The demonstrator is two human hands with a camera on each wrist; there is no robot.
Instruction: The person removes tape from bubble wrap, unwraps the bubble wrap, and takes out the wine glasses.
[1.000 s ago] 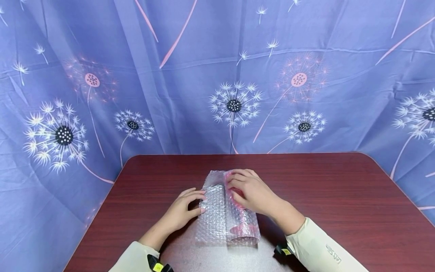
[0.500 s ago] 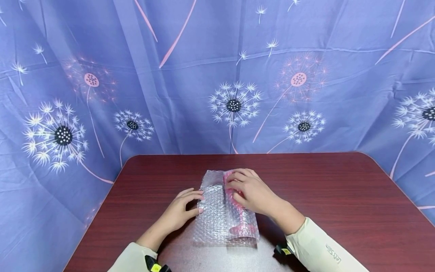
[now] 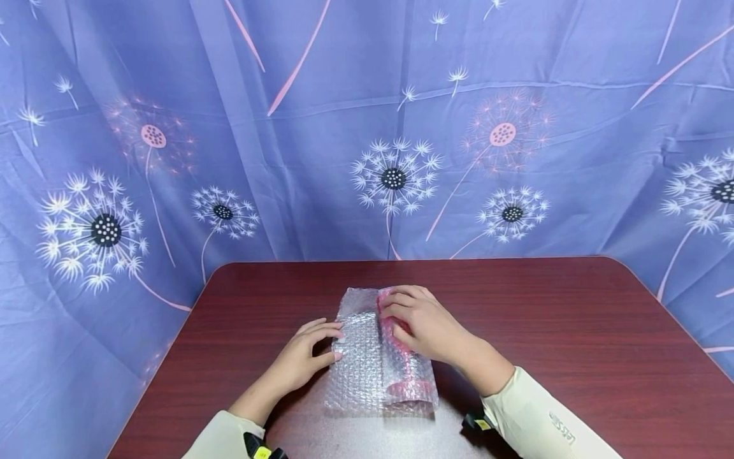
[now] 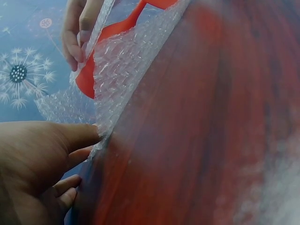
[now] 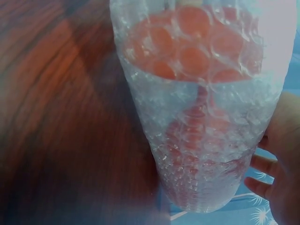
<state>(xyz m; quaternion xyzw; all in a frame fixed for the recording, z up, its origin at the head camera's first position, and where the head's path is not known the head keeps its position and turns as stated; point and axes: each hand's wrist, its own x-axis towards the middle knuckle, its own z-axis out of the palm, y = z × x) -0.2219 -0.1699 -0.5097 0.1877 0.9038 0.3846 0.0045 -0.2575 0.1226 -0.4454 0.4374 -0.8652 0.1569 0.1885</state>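
Observation:
A sheet of clear bubble wrap lies on the table, its right part folded over a red stemmed goblet. The goblet's round foot and stem show through the plastic in the right wrist view, and the foot points toward the person. My right hand curls over the wrapped goblet from the right, fingertips at the edge of the fold. At the sheet's left edge, my left hand rests with thumb and fingertips touching the plastic, fingers spread and only slightly bent.
The dark red wooden table extends well past the wrap on both sides. Behind it hangs a blue cloth with a dandelion print. Dark straps with yellow marks sit at the sleeves.
My left hand and the left edge of the bubble wrap have shifted slightly to the left. My right hand has stayed almost in place over the goblet.

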